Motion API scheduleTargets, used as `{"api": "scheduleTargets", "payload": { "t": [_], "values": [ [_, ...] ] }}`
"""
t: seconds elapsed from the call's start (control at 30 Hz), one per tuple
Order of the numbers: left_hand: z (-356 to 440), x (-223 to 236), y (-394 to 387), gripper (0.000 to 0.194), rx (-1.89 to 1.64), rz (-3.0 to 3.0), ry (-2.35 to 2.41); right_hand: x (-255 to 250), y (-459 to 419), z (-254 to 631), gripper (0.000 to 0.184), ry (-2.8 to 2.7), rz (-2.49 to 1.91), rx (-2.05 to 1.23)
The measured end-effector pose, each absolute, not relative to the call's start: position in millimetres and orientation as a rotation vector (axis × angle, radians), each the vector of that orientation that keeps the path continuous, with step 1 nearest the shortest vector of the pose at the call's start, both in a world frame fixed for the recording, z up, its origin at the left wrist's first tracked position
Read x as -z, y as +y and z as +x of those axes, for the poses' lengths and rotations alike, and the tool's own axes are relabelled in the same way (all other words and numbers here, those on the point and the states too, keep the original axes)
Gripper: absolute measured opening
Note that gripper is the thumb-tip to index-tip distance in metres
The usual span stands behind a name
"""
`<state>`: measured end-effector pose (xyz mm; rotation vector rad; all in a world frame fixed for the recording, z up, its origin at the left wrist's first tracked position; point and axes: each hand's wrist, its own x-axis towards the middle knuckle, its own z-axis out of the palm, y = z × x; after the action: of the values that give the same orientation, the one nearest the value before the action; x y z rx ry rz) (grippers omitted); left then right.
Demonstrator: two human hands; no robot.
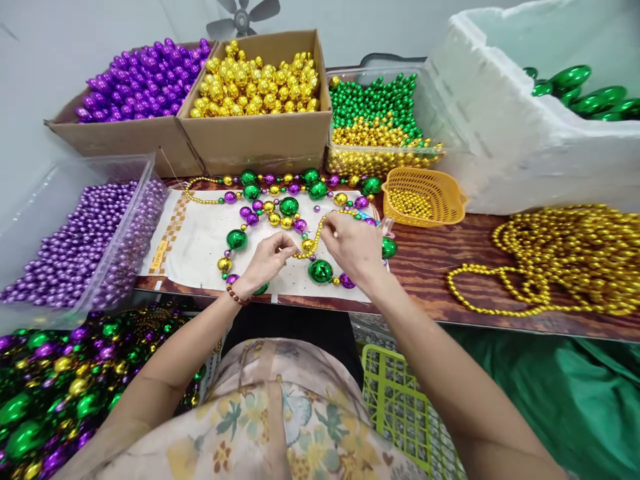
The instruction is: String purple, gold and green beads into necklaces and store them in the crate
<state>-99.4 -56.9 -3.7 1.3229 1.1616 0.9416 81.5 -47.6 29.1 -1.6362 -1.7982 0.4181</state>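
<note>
Gold small-bead strand hangs in a slack curve between the hands, just past the middle of the white cloth, toward 3 o'clock, on the wood-grain table. Left hand: fingertips pinched on the strand's lower end. Right hand: curled at the upper part, can't tell if it's gripping. Hands apart from each other. To do this well, I'd keep the left pinch firm so no beads slip, let the right take up slack gently, avoid twisting, and stay clear of the big-bead garland to prevent snags. Strand looks shiny, metallic, evenly round, beads close-set; its upper end is lost behind the right hand, so whether it joins the garland is unclear. Garland: glossy green, purple, gold, mixed sizes, running from 12 o'clock on the cloth round to 4. Orange basket at 2 o'clock, gold strand heap at 3.
</note>
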Motion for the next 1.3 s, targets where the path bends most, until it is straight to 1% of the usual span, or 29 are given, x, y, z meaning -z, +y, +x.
{"api": "scheduleTargets", "payload": {
  "t": [0.03, 0.07, 0.17, 0.2, 0.27, 0.3, 0.4, 0.43, 0.5, 0.57, 0.73, 0.8, 0.87, 0.93, 1.03, 1.23, 1.3],
  "values": [
    [-98.8, 5.7, -56.7, 0.01, -0.933, 1.301, 1.155, -38.6, -35.3, 78.2, 0.018, -1.891, -1.61, -0.317],
    [-98.3, 7.5, -56.3, 0.011, -0.93, 1.279, 1.15, -46.4, -23.0, 73.4, 0.021, -1.977, -1.552, -0.283],
    [-100.9, 11.8, -54.3, 0.013, -0.95, 1.217, 1.13, -53.0, 3.7, 60.6, 0.041, -2.182, -1.377, -0.332],
    [-103.1, 12.6, -53.4, 0.015, -0.962, 1.2, 1.124, -49.1, 7.3, 59.7, 0.042, -2.208, -1.376, -0.378],
    [-108.3, 13.7, -51.9, 0.019, -0.973, 1.168, 1.111, -34.7, 6.2, 64.1, 0.028, -2.207, -1.392, -0.552],
    [-110.4, 14.0, -51.3, 0.02, -0.976, 1.153, 1.104, -25.8, 2.6, 68.4, 0.025, -2.184, -1.366, -0.687],
    [-112.7, 14.9, -50.0, 0.022, -0.983, 1.127, 1.087, -2.1, -12.3, 80.5, 0.021, -2.027, -1.124, -1.132],
    [-112.1, 15.4, -49.8, 0.023, -0.987, 1.123, 1.086, 3.2, -16.6, 82.6, 0.02, -1.962, -1.061, -1.24],
    [-110.6, 16.6, -49.7, 0.023, -0.991, 1.117, 1.089, 9.6, -22.3, 84.4, 0.02, -1.866, -1.028, -1.354],
    [-110.0, 18.0, -49.7, 0.023, -0.984, 1.114, 1.086, 11.8, -24.9, 86.1, 0.02, -1.814, -1.063, -1.355],
    [-112.4, 22.2, -48.6, 0.027, -0.987, 1.114, 1.082, 11.9, -28.6, 99.2, 0.022, -1.723, -1.111, -1.182],
    [-111.5, 23.8, -48.3, 0.028, -0.987, 1.136, 1.065, 12.8, -29.2, 100.3, 0.02, -1.729, -1.115, -1.137],
    [-109.6, 24.5, -48.5, 0.029, -0.985, 1.171, 1.035, 14.3, -27.9, 95.8, 0.016, -1.782, -1.07, -1.161],
    [-108.2, 24.5, -48.9, 0.031, -0.991, 1.193, 1.023, 15.7, -24.9, 88.8, 0.019, -1.85, -0.997, -1.249],
    [-109.1, 24.2, -49.0, 0.033, -0.997, 1.193, 1.036, 15.4, -21.0, 83.9, 0.015, -1.863, -0.979, -1.347],
    [-109.6, 24.0, -47.4, 0.034, -1.043, 1.134, 0.999, 12.2, -30.9, 99.7, 0.018, -1.786, -1.1, -1.19],
    [-107.7, 22.7, -45.9, 0.032, -1.095, 1.093, 0.97, 16.2, -37.3, 101.0, 0.021, -1.737, -1.137, -1.209]
  ]
}}
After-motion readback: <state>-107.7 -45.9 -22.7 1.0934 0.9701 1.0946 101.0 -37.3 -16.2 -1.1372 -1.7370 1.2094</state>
